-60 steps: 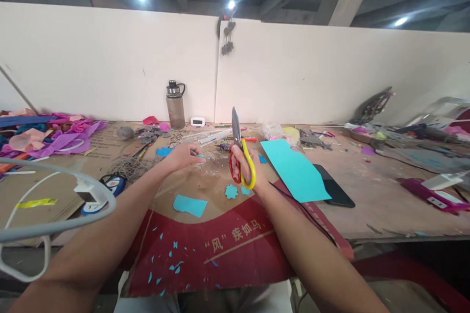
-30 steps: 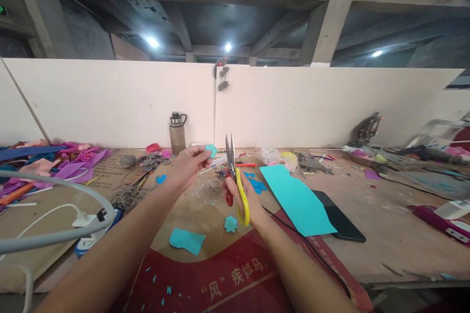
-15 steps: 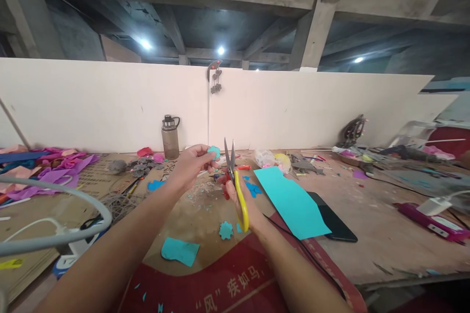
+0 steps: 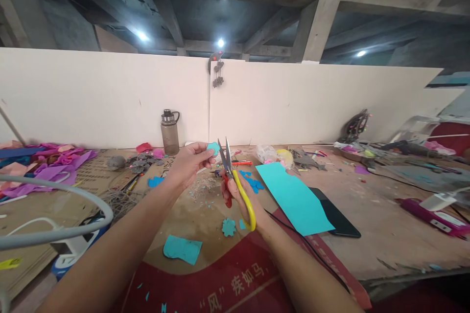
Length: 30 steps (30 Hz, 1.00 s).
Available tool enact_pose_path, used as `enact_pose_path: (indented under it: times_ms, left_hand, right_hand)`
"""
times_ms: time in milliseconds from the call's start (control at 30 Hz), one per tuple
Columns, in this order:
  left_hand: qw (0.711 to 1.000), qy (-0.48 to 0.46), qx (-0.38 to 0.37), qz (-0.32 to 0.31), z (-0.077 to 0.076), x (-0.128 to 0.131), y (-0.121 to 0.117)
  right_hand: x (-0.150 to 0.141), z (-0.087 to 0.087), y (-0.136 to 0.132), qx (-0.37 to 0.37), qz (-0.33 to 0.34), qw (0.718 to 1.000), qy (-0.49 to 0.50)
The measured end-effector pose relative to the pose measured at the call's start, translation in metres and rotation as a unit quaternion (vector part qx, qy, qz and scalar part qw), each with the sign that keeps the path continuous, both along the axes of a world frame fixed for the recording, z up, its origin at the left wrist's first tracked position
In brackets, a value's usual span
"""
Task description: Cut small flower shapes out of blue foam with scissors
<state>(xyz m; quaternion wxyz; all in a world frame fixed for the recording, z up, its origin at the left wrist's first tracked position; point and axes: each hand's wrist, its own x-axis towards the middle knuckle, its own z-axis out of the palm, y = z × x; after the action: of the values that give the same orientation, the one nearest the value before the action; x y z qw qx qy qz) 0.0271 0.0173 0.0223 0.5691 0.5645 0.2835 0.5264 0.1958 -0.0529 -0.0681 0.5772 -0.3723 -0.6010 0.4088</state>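
Between thumb and fingers, my left hand [image 4: 191,164] pinches a small turquoise cutout [image 4: 213,147] with a rounded outline. My right hand [image 4: 237,193] grips scissors [image 4: 240,188] with one yellow and one red handle. Their blades point up and stand apart, close to the right side of the cutout. Below the hands lies a flower-shaped turquoise cutout [image 4: 228,227], with a small scrap partly behind the yellow handle. A larger turquoise offcut [image 4: 182,249] rests nearer to me. To the right a big turquoise sheet [image 4: 293,200] partly covers a dark flat device [image 4: 341,217].
Blue cutouts [image 4: 253,183] lie right of the scissors. A bottle [image 4: 169,132] stands by the white partition [image 4: 110,98]. Coloured scraps [image 4: 47,168] pile up at left, near a pale curved tube [image 4: 91,200]. A magenta power strip [image 4: 436,220] sits at right; a black cable crosses the red mat.
The scissors have shifted slightly left toward the cutout, and their blades tilt further left. The view has moved a little. My left hand keeps its pinch on the cutout.
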Motion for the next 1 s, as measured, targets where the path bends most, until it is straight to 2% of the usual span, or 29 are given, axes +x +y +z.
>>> enact_pose_path:
  times_ms: [167,367,700,1000]
  left_hand:
    - [1.000,0.008,-0.020,0.023,0.0021,-0.0002,-0.0011]
    - [0.999,0.013,-0.031,0.014,0.0045,-0.0016,-0.0024]
    - [1.000,-0.001,-0.007,0.018,0.0023,0.0004,-0.0042]
    - [1.000,-0.002,0.000,0.019,0.0029,-0.0002,-0.0016]
  right_hand:
    - [0.0009,0.0026,-0.0010,-0.009,0.021,1.000,-0.007]
    - [0.0003,0.0018,-0.0012,-0.005,0.029,1.000,0.003]
    - [-0.0002,0.0001,0.0000,-0.006,0.016,0.999,0.031]
    - [-0.0004,0.0013,-0.0030,-0.013,0.042,0.999,0.003]
